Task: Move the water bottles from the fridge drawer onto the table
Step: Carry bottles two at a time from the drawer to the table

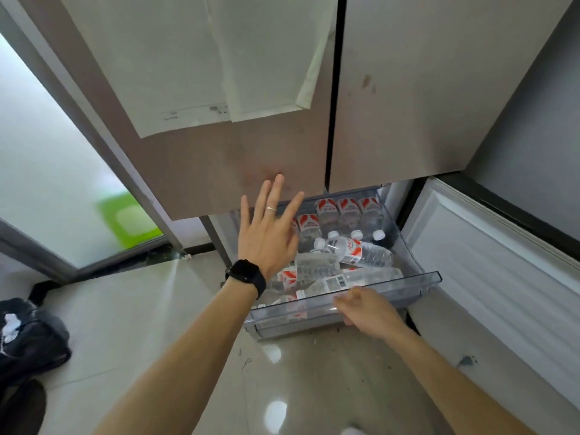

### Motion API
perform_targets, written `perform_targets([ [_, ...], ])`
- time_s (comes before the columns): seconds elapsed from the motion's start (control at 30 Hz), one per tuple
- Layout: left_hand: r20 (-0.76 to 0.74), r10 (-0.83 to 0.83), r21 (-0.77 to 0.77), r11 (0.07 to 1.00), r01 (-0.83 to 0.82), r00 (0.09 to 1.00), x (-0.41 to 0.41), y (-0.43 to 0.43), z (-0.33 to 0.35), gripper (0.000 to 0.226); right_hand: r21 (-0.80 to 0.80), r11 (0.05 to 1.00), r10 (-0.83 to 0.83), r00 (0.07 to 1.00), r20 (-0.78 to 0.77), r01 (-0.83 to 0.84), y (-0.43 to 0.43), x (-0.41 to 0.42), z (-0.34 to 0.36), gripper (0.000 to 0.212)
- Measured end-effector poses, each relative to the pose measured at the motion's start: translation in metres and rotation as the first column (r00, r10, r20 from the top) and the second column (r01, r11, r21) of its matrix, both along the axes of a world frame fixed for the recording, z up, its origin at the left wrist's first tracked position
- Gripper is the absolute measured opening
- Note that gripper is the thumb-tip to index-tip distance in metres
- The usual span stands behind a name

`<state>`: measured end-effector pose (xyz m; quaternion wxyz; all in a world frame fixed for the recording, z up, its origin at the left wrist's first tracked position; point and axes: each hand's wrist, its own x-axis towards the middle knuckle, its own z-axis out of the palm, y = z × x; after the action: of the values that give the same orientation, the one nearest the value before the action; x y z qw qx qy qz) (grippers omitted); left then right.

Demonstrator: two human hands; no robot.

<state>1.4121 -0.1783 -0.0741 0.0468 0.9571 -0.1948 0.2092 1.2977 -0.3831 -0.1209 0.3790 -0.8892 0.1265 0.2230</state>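
Note:
A clear plastic fridge drawer [408, 285] stands pulled out low at the fridge's foot. Several clear water bottles with red-and-white labels fill it: some upright at the back [348, 211], others lying loose, such as one with a white cap [361, 251]. My left hand [266, 233], with a ring and a black watch, hovers over the drawer's left part, fingers spread and straight, holding nothing. My right hand [364, 312] is at the drawer's front rim, fingers curled round the edge.
The closed upper fridge doors [392, 105] hang above, with papers stuck on the left one. An open lower door [489, 255] stands to the right of the drawer. A black bag [28, 340] lies on the glossy tile floor at left.

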Motion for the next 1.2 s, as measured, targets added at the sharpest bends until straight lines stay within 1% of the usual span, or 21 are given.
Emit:
perform_targets([
  [0.07, -0.16, 0.05, -0.15, 0.986, -0.074, 0.986, -0.019, -0.002, -0.018, 0.068, -0.02, 0.999, 0.045, 0.995, 0.091, -0.043, -0.004, 0.016, 0.019, 0.032],
  [0.1, -0.257, 0.09, -0.24, 0.958, -0.154, 0.962, -0.027, -0.004, -0.027, 0.065, 0.023, 0.999, 0.035, 0.991, 0.131, -0.038, -0.006, 0.026, 0.024, 0.026],
  [0.13, -0.357, 0.125, -0.349, 0.902, -0.256, 0.926, -0.031, -0.005, -0.04, 0.061, 0.049, 0.998, 0.032, 0.986, 0.166, -0.04, -0.008, 0.04, 0.025, 0.021],
  [0.17, -0.473, 0.147, -0.467, 0.794, -0.389, 0.869, -0.034, -0.008, -0.049, 0.06, 0.033, 0.998, 0.05, 0.977, 0.209, -0.058, -0.01, 0.055, 0.022, 0.02],
  [0.2, -0.611, 0.142, -0.563, 0.614, -0.553, 0.779, -0.032, -0.011, -0.057, 0.062, -0.008, 0.997, 0.076, 0.963, 0.26, -0.077, -0.011, 0.072, 0.018, 0.02],
  [0.23, -0.737, 0.097, -0.596, 0.375, -0.71, 0.669, -0.028, -0.013, -0.062, 0.067, -0.062, 0.994, 0.107, 0.949, 0.298, -0.092, -0.013, 0.089, 0.009, 0.023],
  [0.27, -0.822, 0.021, -0.561, 0.135, -0.817, 0.568, -0.023, -0.015, -0.066, 0.07, -0.125, 0.985, 0.15, 0.938, 0.311, -0.116, -0.016, 0.106, -0.001, 0.028],
  [0.3, -0.866, -0.043, -0.497, -0.042, -0.867, 0.499, -0.018, -0.018, -0.07, 0.069, -0.198, 0.968, 0.207, 0.934, 0.293, -0.152, -0.018, 0.121, -0.01, 0.034],
  [0.33, -0.885, -0.077, -0.446, -0.143, -0.883, 0.46, -0.014, -0.021, -0.073, 0.065, -0.268, 0.943, 0.267, 0.932, 0.246, -0.2, -0.021, 0.134, -0.02, 0.043],
  [0.4, -0.905, -0.08, -0.391, -0.231, -0.891, 0.418, -0.005, -0.027, -0.081, 0.058, -0.345, 0.885, 0.374, 0.919, 0.128, -0.312, -0.024, 0.154, -0.036, 0.057],
  [0.43, -0.913, -0.079, -0.368, -0.26, -0.893, 0.4, -0.001, -0.031, -0.085, 0.061, -0.367, 0.858, 0.414, 0.906, 0.085, -0.358, -0.025, 0.162, -0.042, 0.059],
  [0.53, -0.946, -0.075, -0.277, -0.316, -0.907, 0.315, 0.009, -0.04, -0.099, 0.081, -0.411, 0.784, 0.516, 0.856, 0.013, -0.466, -0.03, 0.18, -0.053, 0.059],
  [0.63, -0.953, -0.084, -0.241, -0.37, -0.897, 0.291, 0.013, -0.046, -0.117, 0.078, -0.38, 0.775, 0.549, 0.836, 0.011, -0.505, -0.036, 0.187, -0.058, 0.052],
  [0.7, -0.955, -0.08, -0.236, -0.385, -0.892, 0.287, 0.012, -0.046, -0.12, 0.07, -0.388, 0.77, 0.552, 0.834, 0.007, -0.507, -0.037, 0.187, -0.059, 0.05],
  [0.8, -0.933, -0.137, -0.263, -0.373, -0.89, 0.333, 0.009, -0.036, -0.114, 0.037, -0.423, 0.766, 0.539, 0.842, 0.011, -0.485, -0.034, 0.188, -0.056, 0.046],
  [0.83, -0.929, -0.149, -0.267, -0.359, -0.894, 0.338, 0.008, -0.031, -0.114, 0.031, -0.441, 0.752, 0.549, 0.836, 0.009, -0.489, -0.035, 0.189, -0.054, 0.046],
  [0.87, -0.928, -0.148, -0.277, -0.342, -0.898, 0.343, 0.008, -0.026, -0.113, 0.032, -0.458, 0.736, 0.563, 0.826, 0.006, -0.498, -0.035, 0.19, -0.054, 0.047],
  [0.93, -0.913, -0.146, -0.315, -0.343, -0.885, 0.381, 0.009, -0.023, -0.109, 0.049, -0.499, 0.684, 0.615, 0.788, 0.003, -0.532, -0.038, 0.191, -0.054, 0.048],
  [1.03, -0.85, -0.194, -0.4, -0.367, -0.84, 0.489, 0.009, -0.026, -0.095, 0.078, -0.54, 0.623, 0.668, 0.744, -0.009, -0.566, -0.037, 0.188, -0.053, 0.05],
  [1.1, -0.824, -0.168, -0.484, -0.286, -0.827, 0.541, 0.009, -0.026, -0.084, 0.086, -0.529, 0.647, 0.657, 0.753, 0.023, -0.549, -0.034, 0.18, -0.051, 0.047],
  [1.2, -0.788, -0.051, -0.613, -0.032, -0.789, 0.614, 0.009, -0.024, -0.07, 0.071, -0.486, 0.723, 0.611, 0.783, 0.117, -0.491, -0.048, 0.163, -0.041, 0.034],
])
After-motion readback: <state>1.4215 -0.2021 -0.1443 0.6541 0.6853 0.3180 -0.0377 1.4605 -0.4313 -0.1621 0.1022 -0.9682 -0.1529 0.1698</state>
